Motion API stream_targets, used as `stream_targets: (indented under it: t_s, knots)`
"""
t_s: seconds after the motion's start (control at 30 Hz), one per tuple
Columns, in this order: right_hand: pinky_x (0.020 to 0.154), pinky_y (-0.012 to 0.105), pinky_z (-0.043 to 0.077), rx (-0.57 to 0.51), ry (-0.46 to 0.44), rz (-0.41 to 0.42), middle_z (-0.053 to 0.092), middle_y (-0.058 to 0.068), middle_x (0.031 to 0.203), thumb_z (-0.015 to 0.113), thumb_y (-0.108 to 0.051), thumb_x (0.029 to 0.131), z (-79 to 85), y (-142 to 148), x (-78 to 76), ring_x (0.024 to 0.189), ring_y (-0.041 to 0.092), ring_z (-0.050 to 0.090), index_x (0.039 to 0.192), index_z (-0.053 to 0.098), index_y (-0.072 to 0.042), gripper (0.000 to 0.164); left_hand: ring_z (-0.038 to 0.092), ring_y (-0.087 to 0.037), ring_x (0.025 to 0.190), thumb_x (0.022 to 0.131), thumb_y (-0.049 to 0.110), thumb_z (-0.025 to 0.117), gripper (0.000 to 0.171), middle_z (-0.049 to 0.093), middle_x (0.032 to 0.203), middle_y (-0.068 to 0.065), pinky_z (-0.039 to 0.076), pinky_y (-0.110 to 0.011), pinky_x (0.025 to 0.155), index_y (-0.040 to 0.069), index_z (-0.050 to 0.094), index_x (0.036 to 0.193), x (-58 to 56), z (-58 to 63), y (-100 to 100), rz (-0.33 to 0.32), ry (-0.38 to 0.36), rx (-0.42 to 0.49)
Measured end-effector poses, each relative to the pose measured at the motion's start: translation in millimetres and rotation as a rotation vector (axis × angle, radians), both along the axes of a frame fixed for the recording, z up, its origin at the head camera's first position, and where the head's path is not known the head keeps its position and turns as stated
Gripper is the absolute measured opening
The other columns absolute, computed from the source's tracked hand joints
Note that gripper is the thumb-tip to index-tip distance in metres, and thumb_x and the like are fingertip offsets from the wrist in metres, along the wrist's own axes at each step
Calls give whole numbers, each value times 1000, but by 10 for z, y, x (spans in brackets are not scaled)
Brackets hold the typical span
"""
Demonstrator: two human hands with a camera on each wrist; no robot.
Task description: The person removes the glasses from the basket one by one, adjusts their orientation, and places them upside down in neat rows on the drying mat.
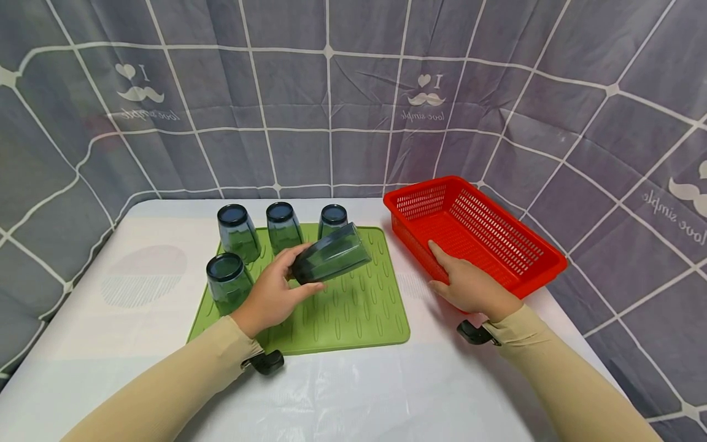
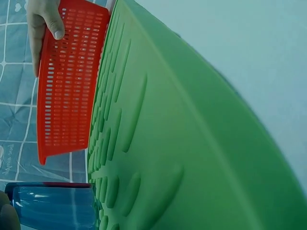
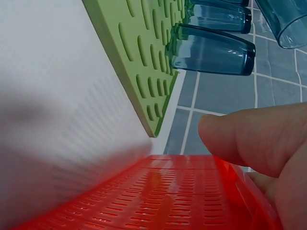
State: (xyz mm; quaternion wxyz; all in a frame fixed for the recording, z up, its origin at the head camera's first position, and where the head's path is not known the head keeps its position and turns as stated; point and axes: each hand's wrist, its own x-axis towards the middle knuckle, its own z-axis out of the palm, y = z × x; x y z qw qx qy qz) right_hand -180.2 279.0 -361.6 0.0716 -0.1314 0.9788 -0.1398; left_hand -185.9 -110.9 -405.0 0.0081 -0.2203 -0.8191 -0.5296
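Note:
My left hand (image 1: 273, 298) holds a dark blue-green glass tumbler (image 1: 334, 255) by its thick dark base. The tumbler is tilted over the green mat (image 1: 353, 319), its mouth towards the right. Several matching tumblers stand upside down on the mat: a far-left one (image 1: 239, 236), a middle one (image 1: 284, 230), one behind the held tumbler (image 1: 333, 218) and a near-left one (image 1: 229, 288). At the right, my right hand (image 1: 472, 285) grips the near side of a red plastic basket (image 1: 497, 227), thumb outside the wall (image 3: 177, 191) and fingers over the rim.
The mat has raised oval ridges and lies on a table with a white cover (image 1: 353, 393). A grey curtain (image 1: 353, 92) with white grid lines hangs behind and at both sides. The basket's slotted walls slope outward, and nothing shows inside it.

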Motion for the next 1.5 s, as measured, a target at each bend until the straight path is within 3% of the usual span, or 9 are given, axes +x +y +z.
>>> stream_targets:
  t_s: [0.3,0.77,0.97,1.27,1.5]
  knots:
    - [120,61,40,-4,11,-1,39,23,166,68,-26,101,-20,-13,3,141,45,53,171,12,-13,91,65,-25,118,95,24,81,77,53,147,-11,55,-50,101,16,41,161,27,-14,-45,-7,-3,5]
    - [119,61,41,-10,9,-1,42,24,164,68,-28,101,16,-29,23,140,45,54,171,13,-12,90,64,-26,117,96,23,81,77,52,145,-11,55,-50,100,16,40,161,31,-37,-67,4,-9,8]
    - [119,61,41,-7,2,-7,42,24,164,68,-27,102,29,-25,34,140,45,54,171,13,-13,90,63,-24,112,96,24,81,77,53,138,-10,55,-48,94,18,41,161,21,-50,-84,9,-7,9]
    - [119,61,41,-4,0,-9,44,26,162,68,-26,101,31,-23,32,138,44,56,171,12,-12,90,60,-24,105,94,20,83,76,53,137,-11,54,-34,83,16,43,159,22,-19,-120,7,28,-3]
    - [118,60,42,-7,9,-2,44,26,162,68,-25,101,30,-20,30,136,45,57,171,13,-10,90,58,-26,90,92,18,85,77,59,137,-15,50,-28,61,15,45,157,45,61,-137,11,19,-9]
